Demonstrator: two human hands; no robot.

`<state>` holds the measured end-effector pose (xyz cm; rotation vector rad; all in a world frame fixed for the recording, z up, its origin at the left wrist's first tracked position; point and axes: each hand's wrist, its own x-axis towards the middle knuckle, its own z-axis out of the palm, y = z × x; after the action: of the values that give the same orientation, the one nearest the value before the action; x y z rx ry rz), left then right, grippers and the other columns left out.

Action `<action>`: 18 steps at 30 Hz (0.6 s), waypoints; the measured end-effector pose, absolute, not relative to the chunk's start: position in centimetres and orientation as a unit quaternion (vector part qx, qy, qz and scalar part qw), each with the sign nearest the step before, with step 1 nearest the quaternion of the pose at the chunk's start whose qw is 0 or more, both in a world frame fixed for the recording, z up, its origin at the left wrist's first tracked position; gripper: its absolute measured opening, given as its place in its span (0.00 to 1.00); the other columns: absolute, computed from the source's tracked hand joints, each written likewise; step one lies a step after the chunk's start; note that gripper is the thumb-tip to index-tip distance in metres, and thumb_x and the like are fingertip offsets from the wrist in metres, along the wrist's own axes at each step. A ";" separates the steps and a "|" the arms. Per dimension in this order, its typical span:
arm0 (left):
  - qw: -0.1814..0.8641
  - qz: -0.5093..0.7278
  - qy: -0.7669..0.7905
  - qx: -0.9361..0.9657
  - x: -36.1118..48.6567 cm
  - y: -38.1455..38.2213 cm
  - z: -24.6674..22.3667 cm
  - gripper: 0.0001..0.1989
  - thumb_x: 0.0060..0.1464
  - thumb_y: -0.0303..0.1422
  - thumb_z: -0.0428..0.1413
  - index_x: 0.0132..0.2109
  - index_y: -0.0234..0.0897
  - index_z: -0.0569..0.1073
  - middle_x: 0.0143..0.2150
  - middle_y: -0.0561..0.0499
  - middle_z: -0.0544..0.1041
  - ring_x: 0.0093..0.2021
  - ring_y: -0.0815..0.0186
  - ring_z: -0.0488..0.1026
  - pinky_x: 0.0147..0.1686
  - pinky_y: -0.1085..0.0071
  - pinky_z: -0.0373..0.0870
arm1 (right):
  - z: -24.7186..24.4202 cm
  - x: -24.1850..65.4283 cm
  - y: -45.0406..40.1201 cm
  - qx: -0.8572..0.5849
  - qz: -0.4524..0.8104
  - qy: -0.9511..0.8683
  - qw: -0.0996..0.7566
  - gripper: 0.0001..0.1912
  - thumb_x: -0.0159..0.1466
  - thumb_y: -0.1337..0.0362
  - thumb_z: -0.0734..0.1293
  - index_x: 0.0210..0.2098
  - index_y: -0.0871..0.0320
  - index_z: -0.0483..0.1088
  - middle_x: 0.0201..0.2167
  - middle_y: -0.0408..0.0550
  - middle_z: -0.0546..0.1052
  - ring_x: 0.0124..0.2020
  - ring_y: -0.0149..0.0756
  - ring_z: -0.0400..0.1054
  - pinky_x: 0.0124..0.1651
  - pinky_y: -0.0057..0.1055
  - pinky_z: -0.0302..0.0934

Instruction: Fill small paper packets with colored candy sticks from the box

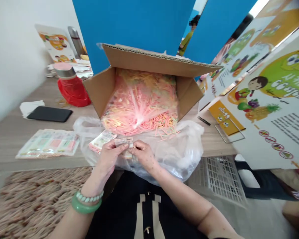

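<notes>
Both my hands hold a small printed packet (124,142) low over a clear plastic bag. My left hand (110,153) pinches its left side with the thumb on top. At its right edge, the fingers of my right hand (143,154) are closed on it. Just left of it lies a small stack of similar packets (99,141) with red-striped edges. Behind my hands, an open cardboard box (151,56) lies on its side. Inside it, a clear bag holds many thin pink, yellow and green sticks (144,103), and some have spilled onto the plastic sheet (184,149) in front.
On the table's left are flat clear packets (48,143), a black phone (49,114) and a red-wrapped flask (69,83). Tweezers (203,120) lie right of the box. Large printed cartons (271,99) stand at the right, above a white plastic crate (224,177). A person (188,36) is far behind.
</notes>
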<state>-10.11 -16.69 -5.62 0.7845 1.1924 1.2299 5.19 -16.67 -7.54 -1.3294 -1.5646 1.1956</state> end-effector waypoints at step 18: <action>0.258 0.278 0.344 0.859 4.9 -16.7 -7.1 0.12 0.49 0.19 0.55 0.35 0.37 0.79 0.55 0.42 0.81 0.55 0.52 0.76 0.57 0.50 0.71 | -4.4 24.2 -11.7 -0.699 0.080 -0.694 0.151 0.17 0.71 0.69 0.56 0.37 0.56 0.76 0.39 0.50 0.76 0.43 0.38 0.71 0.46 0.30 0.60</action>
<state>4.89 -16.68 -7.07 2.3295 0.9318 0.7547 24.19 -11.73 -4.43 -2.0088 -1.9930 0.2298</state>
